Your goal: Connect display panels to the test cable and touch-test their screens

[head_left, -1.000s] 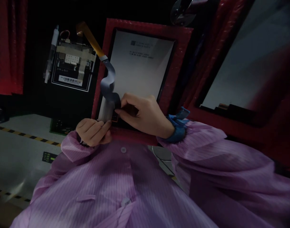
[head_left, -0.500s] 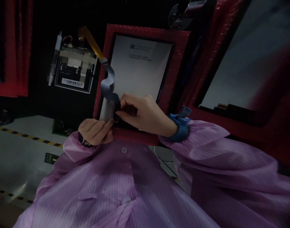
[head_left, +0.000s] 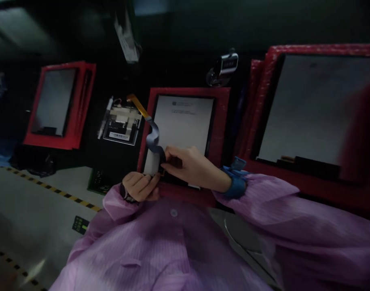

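In front of me a display panel point(head_left: 185, 125) lies on a red foam sheet point(head_left: 221, 117). A grey ribbon cable point(head_left: 153, 137) with an orange end point(head_left: 138, 106) curves up along the panel's left side. My right hand point(head_left: 192, 165) pinches the cable's lower, dark end near the panel's bottom edge. Just left of it my left hand point(head_left: 140, 186) has its fingers bent together, fingertips against the panel's lower left edge beside the cable's end. Whatever sits under those fingertips is too small to make out.
A small circuit module point(head_left: 121, 125) and a white pen point(head_left: 105, 117) lie left of the panel. Red foam stacks with panels stand at far left point(head_left: 54, 101) and right point(head_left: 303, 109). A chrome device point(head_left: 229, 64) is behind; a green board point(head_left: 98, 182) is near the front edge.
The view has tilted up and shifted, so everything appears lower and further right, with more of the table visible. Both hands keep nearly the same places at the cable and panel edge.
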Demonstrator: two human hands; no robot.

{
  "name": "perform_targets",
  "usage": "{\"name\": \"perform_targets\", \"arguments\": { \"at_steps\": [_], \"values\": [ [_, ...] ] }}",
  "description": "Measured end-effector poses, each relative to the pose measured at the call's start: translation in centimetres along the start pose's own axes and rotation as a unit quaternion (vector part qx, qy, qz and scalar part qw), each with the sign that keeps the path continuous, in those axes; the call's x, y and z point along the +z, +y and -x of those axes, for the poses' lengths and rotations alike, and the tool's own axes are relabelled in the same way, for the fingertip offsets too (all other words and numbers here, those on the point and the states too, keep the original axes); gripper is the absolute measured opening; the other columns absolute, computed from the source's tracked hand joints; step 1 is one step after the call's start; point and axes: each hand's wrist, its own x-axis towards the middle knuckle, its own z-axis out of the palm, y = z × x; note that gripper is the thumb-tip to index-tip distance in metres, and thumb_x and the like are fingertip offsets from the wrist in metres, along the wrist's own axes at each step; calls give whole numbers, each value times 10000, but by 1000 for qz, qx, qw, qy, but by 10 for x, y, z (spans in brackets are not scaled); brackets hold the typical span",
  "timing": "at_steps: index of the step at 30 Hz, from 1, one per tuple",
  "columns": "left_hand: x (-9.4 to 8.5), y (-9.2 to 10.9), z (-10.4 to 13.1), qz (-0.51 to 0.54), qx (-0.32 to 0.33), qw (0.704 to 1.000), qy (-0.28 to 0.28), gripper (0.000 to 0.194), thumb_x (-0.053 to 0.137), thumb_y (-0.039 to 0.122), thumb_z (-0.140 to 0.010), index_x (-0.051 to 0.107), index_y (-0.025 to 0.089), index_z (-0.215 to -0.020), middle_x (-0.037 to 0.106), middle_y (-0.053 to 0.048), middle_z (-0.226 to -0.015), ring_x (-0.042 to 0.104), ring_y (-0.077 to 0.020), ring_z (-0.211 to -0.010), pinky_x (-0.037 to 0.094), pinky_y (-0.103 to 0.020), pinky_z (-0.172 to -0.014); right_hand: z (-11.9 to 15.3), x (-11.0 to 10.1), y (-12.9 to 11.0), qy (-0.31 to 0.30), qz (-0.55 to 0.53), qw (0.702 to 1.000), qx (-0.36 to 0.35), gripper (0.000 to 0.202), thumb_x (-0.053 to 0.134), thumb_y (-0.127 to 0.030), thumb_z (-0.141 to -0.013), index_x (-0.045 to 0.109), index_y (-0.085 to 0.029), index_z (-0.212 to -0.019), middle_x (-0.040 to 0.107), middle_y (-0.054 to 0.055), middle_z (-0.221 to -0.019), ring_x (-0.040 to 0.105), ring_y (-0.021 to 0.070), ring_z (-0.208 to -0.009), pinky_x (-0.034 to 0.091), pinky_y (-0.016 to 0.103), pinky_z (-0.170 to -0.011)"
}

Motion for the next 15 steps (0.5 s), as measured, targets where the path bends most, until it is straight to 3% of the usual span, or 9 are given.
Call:
{"name": "perform_targets", "arguments": {
  "at_steps": [8, 15],
  "values": [
    [-1, -3, 3, -25, 40, 999, 16, 313, 462, 250, -840, 753, 138, -861, 524, 9, -533, 441, -95, -422, 333, -258, -437, -2, 0, -9, 7, -9, 1000, 17, 180, 594, -158, -835, 465, -199, -718, 589, -16, -672, 583, 120, -625, 406, 235, -588],
    [1, -8, 12, -21, 44, 999, 5, 316, 495, 301, -851, 783, 202, -936, 550, 3, -560, 457, -108, -449, 321, -278, -451, -4, -1, 0, -12, 5, 1000, 16, 184, 615, -153, -821, 466, -192, -719, 550, -42, -634, 490, 83, -569, 347, 221, -584]
  ]
}}
